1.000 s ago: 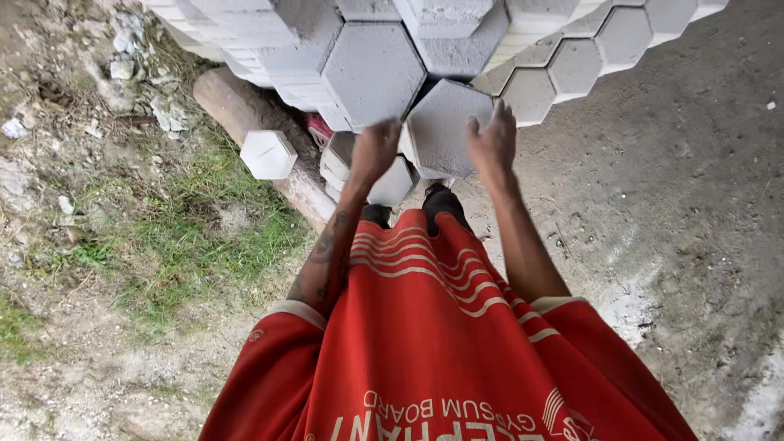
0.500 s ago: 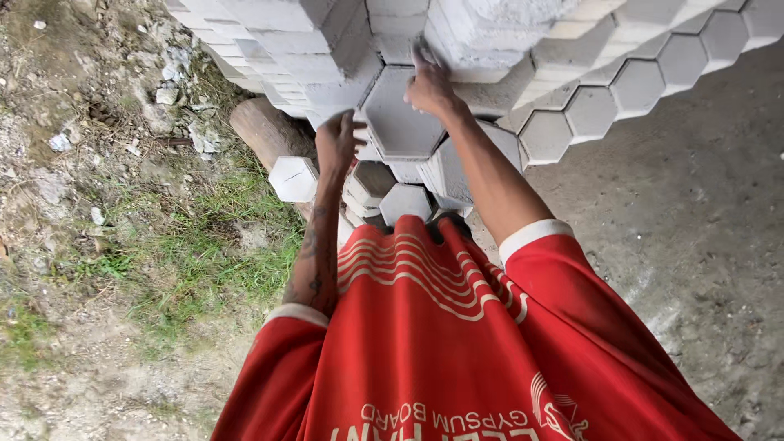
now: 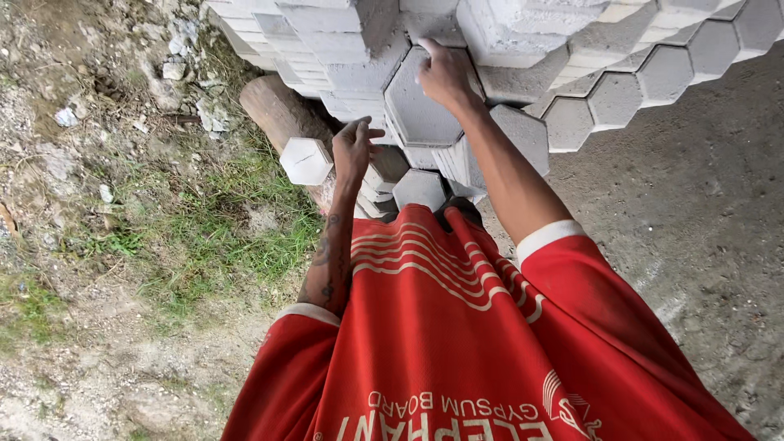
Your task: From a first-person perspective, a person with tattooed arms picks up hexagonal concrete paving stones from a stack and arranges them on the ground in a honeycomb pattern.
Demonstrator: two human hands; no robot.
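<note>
Now right hand [image 3: 445,77] presses hexagonal paver [image 3: 420,110]; left hand [image 3: 355,147] free

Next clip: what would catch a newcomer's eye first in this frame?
The stack of grey hexagonal paving blocks fills the top, with the right hand pressed flat on one hexagonal block standing on edge. The left hand hangs open below, near a small white hexagonal block beside a log. The red shirt fills the foreground.
</note>
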